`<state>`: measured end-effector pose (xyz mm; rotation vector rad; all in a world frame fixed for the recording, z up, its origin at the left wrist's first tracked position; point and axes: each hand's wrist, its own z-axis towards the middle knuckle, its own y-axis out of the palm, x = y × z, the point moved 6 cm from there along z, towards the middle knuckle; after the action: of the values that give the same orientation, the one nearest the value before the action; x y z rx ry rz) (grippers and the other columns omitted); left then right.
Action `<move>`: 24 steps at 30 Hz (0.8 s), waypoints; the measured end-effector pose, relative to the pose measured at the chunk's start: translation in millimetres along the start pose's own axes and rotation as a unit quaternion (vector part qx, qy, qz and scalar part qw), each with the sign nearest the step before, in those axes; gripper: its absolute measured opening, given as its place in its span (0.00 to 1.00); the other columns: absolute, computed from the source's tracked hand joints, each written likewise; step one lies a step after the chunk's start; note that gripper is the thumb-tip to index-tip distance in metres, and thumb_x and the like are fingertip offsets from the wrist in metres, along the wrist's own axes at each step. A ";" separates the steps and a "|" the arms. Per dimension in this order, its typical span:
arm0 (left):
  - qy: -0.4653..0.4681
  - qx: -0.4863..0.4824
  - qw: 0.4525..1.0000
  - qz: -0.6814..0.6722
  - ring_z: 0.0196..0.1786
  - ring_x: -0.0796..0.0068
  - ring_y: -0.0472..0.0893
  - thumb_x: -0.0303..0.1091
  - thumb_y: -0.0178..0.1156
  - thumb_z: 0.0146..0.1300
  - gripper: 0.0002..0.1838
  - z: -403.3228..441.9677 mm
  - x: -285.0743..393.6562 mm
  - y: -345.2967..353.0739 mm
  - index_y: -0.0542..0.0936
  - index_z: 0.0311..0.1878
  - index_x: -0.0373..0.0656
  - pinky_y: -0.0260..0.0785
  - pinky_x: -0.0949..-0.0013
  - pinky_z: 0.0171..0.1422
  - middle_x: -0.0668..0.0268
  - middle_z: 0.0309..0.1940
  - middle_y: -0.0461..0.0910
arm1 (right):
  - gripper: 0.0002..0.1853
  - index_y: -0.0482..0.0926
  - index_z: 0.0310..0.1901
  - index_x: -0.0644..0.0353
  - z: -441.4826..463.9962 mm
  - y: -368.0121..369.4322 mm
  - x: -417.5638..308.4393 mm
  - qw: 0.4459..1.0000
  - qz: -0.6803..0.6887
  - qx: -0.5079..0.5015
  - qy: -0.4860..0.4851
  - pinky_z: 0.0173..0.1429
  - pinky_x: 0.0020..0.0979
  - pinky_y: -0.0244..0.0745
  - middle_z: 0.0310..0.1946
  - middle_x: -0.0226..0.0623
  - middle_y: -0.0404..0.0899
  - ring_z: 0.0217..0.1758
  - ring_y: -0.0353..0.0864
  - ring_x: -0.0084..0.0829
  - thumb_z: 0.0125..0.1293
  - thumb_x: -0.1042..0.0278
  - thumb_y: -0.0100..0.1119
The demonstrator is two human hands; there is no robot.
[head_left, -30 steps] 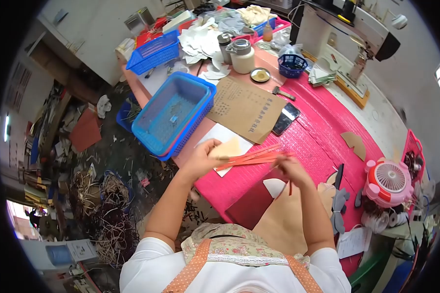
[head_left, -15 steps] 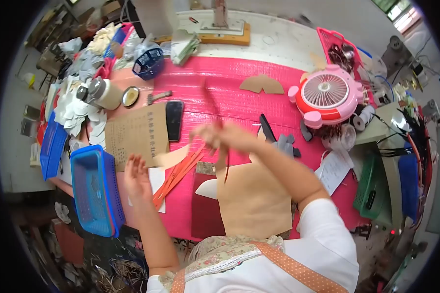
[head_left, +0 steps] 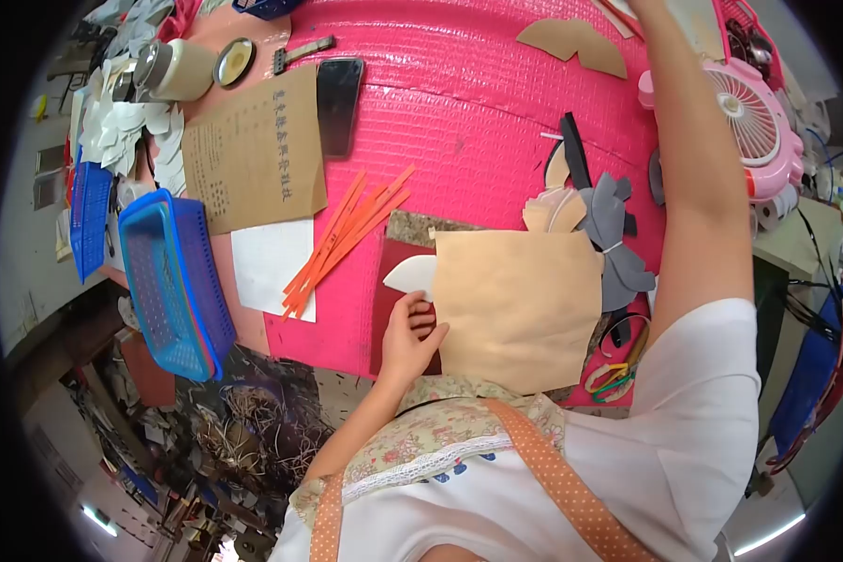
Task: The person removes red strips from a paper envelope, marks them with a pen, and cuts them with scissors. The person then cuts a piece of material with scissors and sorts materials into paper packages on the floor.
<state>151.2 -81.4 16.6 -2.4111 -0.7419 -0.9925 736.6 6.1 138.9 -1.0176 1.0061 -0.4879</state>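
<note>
My left hand (head_left: 412,339) rests at the left edge of a tan sheet (head_left: 520,309). Its fingers are loosely bent and apart, with the thumb against the sheet's edge and the fingertips by a white leaf-shaped piece (head_left: 410,274). A dark red sheet (head_left: 393,318) lies partly beneath. My right arm (head_left: 698,150) stretches to the top edge of the view, where the hand is cut off and its fingers are hidden. Close to that wrist are a reddish strip (head_left: 620,17) and a thin tan piece. Orange strips (head_left: 347,242) lie in a loose bundle left of the tan sheet.
Blue baskets (head_left: 164,290) stand at left, near a brown printed envelope (head_left: 253,155) and a black phone (head_left: 339,108). Grey cut pieces (head_left: 613,239) lie right of the sheet, with scissors (head_left: 618,361) below. A pink fan (head_left: 745,122) stands beyond my right arm.
My right hand has gone from the middle of the table to the far upper right. My left hand has come right and down to the tan sheet. The view has tilted downward.
</note>
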 end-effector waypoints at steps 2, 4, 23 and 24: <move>0.015 -0.003 0.999 0.032 0.47 0.70 0.77 0.28 0.67 0.54 0.30 0.6 9.5 5.3 0.67 0.59 0.36 0.74 0.70 0.46 0.58 0.48 0.73 | 0.14 0.79 0.30 0.63 -103.6 41.5 -26.9 0.904 0.102 -0.267 -0.317 0.28 0.34 0.72 0.23 0.34 0.77 0.24 0.76 0.25 0.59 0.58 0.61; 0.084 0.024 0.989 0.116 0.48 0.66 0.77 0.27 0.67 0.52 0.30 -1.4 24.0 2.5 0.67 0.59 0.36 0.73 0.67 0.48 0.57 0.48 0.73 | 0.25 0.80 0.44 0.60 -223.2 67.8 -41.1 0.824 -0.039 -0.496 -0.271 0.49 0.44 0.74 0.40 0.43 0.82 0.45 0.81 0.43 0.51 0.47 0.66; 0.515 0.008 0.778 0.360 0.71 0.53 0.61 0.45 0.57 0.63 0.31 -58.1 45.8 3.8 0.67 0.66 0.43 0.51 0.54 0.73 0.53 0.67 0.64 | 0.15 0.85 0.34 0.56 -559.3 -288.0 -79.2 0.945 0.141 -0.162 -0.247 0.33 0.32 0.75 0.30 0.33 0.83 0.30 0.82 0.34 0.42 0.79 0.59; 0.486 -0.137 0.822 0.264 0.71 0.54 0.62 0.43 0.57 0.62 0.30 -67.9 45.0 11.6 0.68 0.66 0.43 0.51 0.55 0.73 0.53 0.67 0.64 | 0.15 0.85 0.34 0.57 -571.3 -301.9 -82.2 0.958 0.107 -0.127 -0.234 0.32 0.31 0.75 0.29 0.34 0.83 0.28 0.82 0.35 0.42 0.80 0.58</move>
<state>151.0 -114.4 92.0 -1.7155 0.4343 -1.8666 230.4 -344.8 351.0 -1.1666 0.7466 0.0693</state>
